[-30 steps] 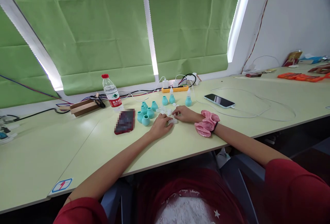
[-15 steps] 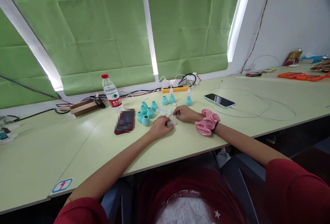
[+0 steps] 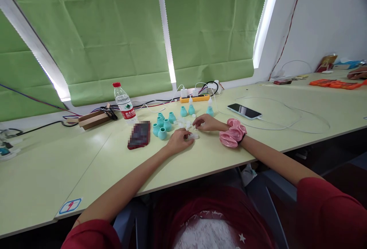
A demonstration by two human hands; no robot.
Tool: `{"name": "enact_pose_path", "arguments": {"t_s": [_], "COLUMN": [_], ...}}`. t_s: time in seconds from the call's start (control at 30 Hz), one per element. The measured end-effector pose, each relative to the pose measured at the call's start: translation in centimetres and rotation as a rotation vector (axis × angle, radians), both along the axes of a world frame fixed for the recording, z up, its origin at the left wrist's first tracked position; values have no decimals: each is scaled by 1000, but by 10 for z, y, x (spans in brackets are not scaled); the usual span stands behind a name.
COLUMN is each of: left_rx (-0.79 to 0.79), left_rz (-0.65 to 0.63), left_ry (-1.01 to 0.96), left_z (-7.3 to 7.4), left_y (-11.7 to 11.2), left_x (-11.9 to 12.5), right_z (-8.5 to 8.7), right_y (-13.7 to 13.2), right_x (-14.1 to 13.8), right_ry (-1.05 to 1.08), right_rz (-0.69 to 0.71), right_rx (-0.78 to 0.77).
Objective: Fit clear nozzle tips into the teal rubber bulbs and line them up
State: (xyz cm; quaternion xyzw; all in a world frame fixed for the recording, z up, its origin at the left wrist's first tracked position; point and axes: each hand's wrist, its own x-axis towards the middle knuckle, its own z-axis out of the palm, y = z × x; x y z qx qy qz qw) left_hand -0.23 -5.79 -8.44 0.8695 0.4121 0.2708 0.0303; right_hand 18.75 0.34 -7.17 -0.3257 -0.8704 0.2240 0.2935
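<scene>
My left hand (image 3: 178,141) rests on the pale green table (image 3: 94,165), its fingers pinched on a small clear plastic piece (image 3: 192,136). My right hand (image 3: 205,122) lies just beyond it, fingers curled over more small clear pieces (image 3: 183,123); a pink scrunchie (image 3: 233,133) sits on that wrist. A cluster of teal rubber bulbs (image 3: 163,124) stands to the left of my hands. Two teal bulbs with clear nozzles (image 3: 190,106) and one more (image 3: 210,108) stand behind.
A dark red phone (image 3: 139,134) lies left of the bulbs, a water bottle (image 3: 124,103) behind it. A second phone (image 3: 243,111) on a white cable lies to the right. A yellow power strip (image 3: 195,97) and wires run along the window. Another person's hand (image 3: 356,74) shows far right.
My right hand has lifted slightly and shifted a little back from the left hand. The left hand stays in place, pinching the clear piece.
</scene>
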Motion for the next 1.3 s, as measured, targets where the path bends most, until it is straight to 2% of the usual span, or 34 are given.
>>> {"name": "enact_pose_path", "arguments": {"t_s": [0.27, 0.5, 0.63, 0.83, 1.1, 1.3], "left_rx": [5, 9, 2, 1, 4, -3], "left_rz": [-12, 2, 14, 8, 8, 1], "left_ry": [29, 33, 31, 27, 30, 29], "left_z": [-1, 0, 0, -1, -1, 0], "left_y": [-1, -1, -1, -1, 0, -1], "left_x": [0, 1, 1, 0, 0, 0], "right_z": [-2, -2, -1, 4, 6, 9], "right_y": [4, 4, -3, -10, -6, -10], "right_x": [3, 2, 0, -2, -2, -4], "right_ry": [-99, -90, -123, -47, 19, 47], "right_rz": [11, -96, -39, 16, 34, 133], "right_rx": [47, 59, 50, 91, -18, -134]}}
